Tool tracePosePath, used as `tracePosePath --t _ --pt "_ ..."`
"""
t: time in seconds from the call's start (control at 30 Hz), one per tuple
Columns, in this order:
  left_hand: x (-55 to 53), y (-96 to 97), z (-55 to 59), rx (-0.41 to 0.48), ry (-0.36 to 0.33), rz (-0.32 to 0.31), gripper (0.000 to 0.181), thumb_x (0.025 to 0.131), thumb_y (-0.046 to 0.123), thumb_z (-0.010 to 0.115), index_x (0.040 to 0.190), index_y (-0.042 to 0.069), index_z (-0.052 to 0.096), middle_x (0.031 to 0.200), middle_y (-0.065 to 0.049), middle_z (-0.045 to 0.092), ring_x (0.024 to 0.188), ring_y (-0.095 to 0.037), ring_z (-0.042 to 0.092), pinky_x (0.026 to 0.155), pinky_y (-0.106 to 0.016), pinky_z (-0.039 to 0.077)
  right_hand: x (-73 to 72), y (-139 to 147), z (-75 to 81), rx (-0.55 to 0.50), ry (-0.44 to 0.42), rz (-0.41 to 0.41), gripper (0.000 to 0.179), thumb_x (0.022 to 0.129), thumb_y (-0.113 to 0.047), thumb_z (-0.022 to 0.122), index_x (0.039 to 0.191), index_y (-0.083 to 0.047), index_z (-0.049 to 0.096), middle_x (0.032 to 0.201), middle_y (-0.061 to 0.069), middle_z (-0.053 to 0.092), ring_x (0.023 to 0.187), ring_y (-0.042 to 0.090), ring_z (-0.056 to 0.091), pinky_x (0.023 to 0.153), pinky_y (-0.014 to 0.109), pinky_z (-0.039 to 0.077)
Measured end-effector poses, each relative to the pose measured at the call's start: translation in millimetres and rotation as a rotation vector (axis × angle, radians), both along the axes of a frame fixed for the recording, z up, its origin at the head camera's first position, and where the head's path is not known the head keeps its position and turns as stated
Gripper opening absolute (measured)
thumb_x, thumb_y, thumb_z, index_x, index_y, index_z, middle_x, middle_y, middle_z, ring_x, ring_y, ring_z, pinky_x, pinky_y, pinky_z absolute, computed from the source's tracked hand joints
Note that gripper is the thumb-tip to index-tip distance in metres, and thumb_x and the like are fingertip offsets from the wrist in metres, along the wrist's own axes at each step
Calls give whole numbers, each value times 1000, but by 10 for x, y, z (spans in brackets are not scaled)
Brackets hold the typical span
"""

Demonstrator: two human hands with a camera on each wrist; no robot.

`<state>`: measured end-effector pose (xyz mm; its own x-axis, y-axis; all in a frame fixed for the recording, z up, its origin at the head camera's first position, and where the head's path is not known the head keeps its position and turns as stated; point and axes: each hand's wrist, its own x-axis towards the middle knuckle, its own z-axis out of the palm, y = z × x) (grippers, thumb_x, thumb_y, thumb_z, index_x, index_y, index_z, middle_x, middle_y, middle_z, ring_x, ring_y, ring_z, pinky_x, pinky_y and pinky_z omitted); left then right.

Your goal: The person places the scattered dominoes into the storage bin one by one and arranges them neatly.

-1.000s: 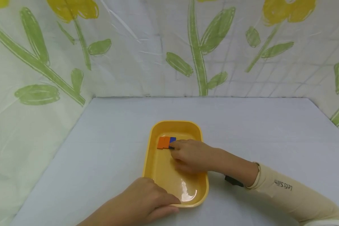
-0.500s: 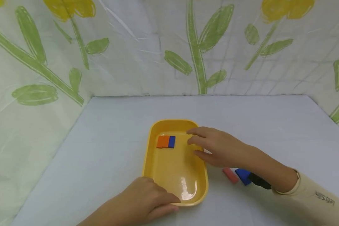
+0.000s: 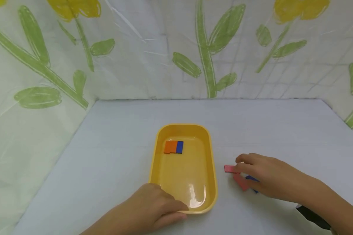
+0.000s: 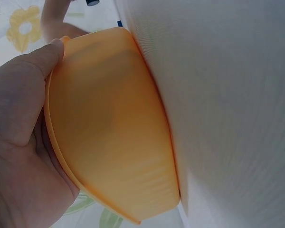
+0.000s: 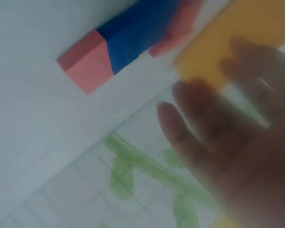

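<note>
Together, three tiles (image 3: 173, 147) in tray (image 3: 180, 178)

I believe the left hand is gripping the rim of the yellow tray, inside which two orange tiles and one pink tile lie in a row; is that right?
Not quite: the third tile is blue, not pink, as the head view shows. The left hand does grip the rim of the yellow tray, and the two orange tiles do lie in that row inside it.

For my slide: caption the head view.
Left hand gripping a yellow tray, right hand over the blocks beside it.
</note>
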<state>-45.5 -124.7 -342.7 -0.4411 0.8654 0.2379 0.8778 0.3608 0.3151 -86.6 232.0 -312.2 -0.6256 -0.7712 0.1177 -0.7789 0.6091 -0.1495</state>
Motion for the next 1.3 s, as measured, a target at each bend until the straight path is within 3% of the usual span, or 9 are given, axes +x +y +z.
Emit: tracePosePath --t 0.17,0.23,0.37,0.53,0.73,1.13,1.3 --pt "-2 13 0 2 31 -4 25 105 40 51 102 28 74 76 22 60 63 9 45 61 -7 32 131 166 -128 123 -105 -111 49 73 -10 89 109 -28 61 117 -1 59 97 19 59 73 34 56" --pt "-2 15 7 2 2 -4 25 105 40 51 100 27 73 74 23 57 63 9 43 62 -6 32 153 193 -180 133 -118 -122 50 72 -8 89 110 -26 61 119 1 59 99 21 59 73 34 57" --pt "-3 13 14 -4 -20 -1 26 105 40 51 99 27 73 73 22 55 63 9 41 62 -6 32 162 203 -255 130 -49 -106 51 69 -4 90 107 -23 62 117 1 60 100 21 59 73 33 57" --pt "-8 9 4 5 13 -4 25 105 40 52 99 28 73 73 22 56 62 8 42 61 -7 33 174 218 -304 91 46 -65 50 66 1 89 102 -20 63 109 -3 59 97 18 58 73 31 55" --pt "-5 9 -16 5 73 -16 24 105 40 53 100 28 73 75 22 60 62 8 45 59 -8 31 173 242 -331 77 36 -60 54 64 10 85 102 -22 62 107 -6 60 96 16 57 72 31 55" --pt "2 2 -21 13 76 -8 23 104 40 53 99 28 72 74 23 58 61 8 44 59 -8 30 55 273 -316 63 55 -21 51 63 6 88 101 -20 65 101 -8 61 89 14 57 71 30 54" --pt "3 2 -8 -11 38 1 25 105 40 52 99 28 73 74 23 58 61 8 42 60 -8 30 10 281 -298 66 38 -32 51 64 0 90 103 -21 67 101 -10 60 90 12 57 72 32 54"
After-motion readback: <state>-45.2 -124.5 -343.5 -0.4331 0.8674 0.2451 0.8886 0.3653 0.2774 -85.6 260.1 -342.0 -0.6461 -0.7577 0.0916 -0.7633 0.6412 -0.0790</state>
